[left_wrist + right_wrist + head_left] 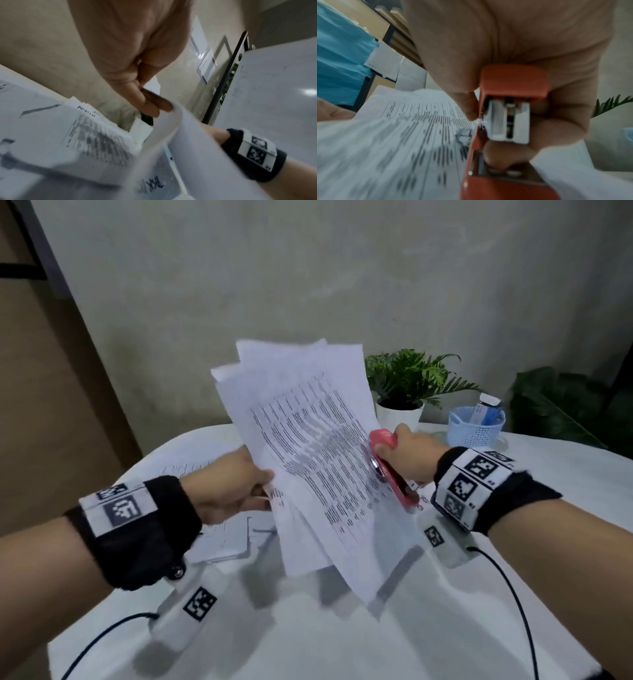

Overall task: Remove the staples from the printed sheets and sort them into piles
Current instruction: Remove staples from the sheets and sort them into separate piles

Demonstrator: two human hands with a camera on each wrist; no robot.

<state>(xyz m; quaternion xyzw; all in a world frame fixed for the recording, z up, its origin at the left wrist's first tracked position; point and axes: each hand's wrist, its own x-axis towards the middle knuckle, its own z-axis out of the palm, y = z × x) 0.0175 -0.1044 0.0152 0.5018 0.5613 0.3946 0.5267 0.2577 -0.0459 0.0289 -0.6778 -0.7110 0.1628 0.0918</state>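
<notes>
A fanned bundle of printed sheets point(308, 446) is lifted above the white table point(342, 628). My left hand point(236, 484) pinches its left edge, thumb on top; in the left wrist view the fingers point(147, 102) clamp a curling sheet point(185, 135). My right hand point(411, 453) grips a red stapler point(394, 470) at the bundle's right edge. In the right wrist view the stapler point(508, 119) sits in my fingers, its metal end against the printed page point(402, 135). The picture is blurred; I cannot make out a staple.
More printed sheets point(222, 539) lie flat on the table under my left hand. At the back right stand a potted plant point(407, 385) and a blue basket point(474, 426) holding small items. A grey wall is behind the table.
</notes>
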